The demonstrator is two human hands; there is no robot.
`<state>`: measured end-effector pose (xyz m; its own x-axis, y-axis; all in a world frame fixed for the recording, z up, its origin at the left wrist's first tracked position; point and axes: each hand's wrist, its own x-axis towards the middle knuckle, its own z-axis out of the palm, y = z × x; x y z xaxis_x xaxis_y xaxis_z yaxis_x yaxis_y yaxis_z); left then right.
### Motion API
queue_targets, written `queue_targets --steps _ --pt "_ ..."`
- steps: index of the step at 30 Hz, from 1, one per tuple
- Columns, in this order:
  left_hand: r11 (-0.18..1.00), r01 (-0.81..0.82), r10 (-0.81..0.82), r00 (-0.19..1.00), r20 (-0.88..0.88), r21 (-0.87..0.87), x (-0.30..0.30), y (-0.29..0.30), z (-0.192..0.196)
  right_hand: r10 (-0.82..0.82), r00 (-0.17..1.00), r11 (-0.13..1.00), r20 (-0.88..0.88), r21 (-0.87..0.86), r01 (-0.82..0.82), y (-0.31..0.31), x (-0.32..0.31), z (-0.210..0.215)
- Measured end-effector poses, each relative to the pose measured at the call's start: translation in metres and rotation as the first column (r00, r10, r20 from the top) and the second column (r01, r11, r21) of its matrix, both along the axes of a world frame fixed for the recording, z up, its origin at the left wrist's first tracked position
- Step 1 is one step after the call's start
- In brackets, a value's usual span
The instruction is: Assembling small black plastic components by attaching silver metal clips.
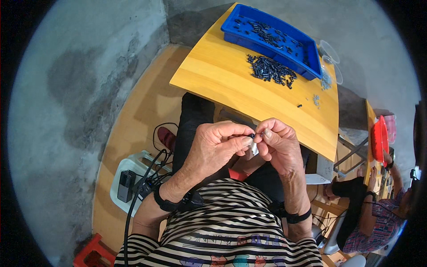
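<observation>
Close together over my lap, just off the table's near edge, both my hands are pinched. My left hand (222,142) grips a small black cylindrical piece (251,135) between thumb and forefinger. Fingertips of my right hand (279,143) are closed beside it on something tiny, too small to make out. On the wooden table (222,73) beyond lies a heap of small black cylindrical pieces (270,70). One loose black piece (299,106) rests nearer to me, by a few small pale pieces (316,100).
A blue tray (271,50) with scattered black pieces stands at the table's far side, beside clear plastic containers (330,52). Left of me, a pale stool (118,178) carries a black box (126,186) and cables. At far right, another person (373,222) sits near a red basket (379,140).
</observation>
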<state>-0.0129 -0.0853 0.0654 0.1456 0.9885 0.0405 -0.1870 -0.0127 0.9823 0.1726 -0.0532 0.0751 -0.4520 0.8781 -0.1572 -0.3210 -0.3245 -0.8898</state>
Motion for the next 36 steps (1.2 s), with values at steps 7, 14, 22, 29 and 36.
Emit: queue_targets --steps 7,14,22,29,36 --pt "1.000 -0.016 0.015 0.999 -0.034 -0.024 0.002 0.000 0.000 -0.077 0.996 0.997 -0.052 -0.002 0.077 0.000 -0.004 -0.006" --pt "1.000 -0.007 0.007 1.000 0.007 -0.014 0.009 0.001 -0.004 -0.094 0.986 0.994 -0.135 -0.071 0.085 -0.001 -0.004 -0.013" --pt "0.997 -0.015 0.019 0.998 0.055 -0.077 0.010 0.002 -0.004 -0.110 0.990 0.994 -0.094 -0.018 0.108 -0.003 -0.007 -0.017" --pt "0.995 0.014 -0.006 0.997 0.074 -0.103 0.009 0.001 -0.006 -0.174 0.985 0.979 -0.002 0.111 0.173 -0.005 -0.012 -0.014" --pt "0.982 0.069 -0.046 0.990 0.132 -0.175 0.007 0.001 -0.004 -0.232 0.969 0.948 0.079 0.240 0.208 -0.007 -0.011 -0.016"
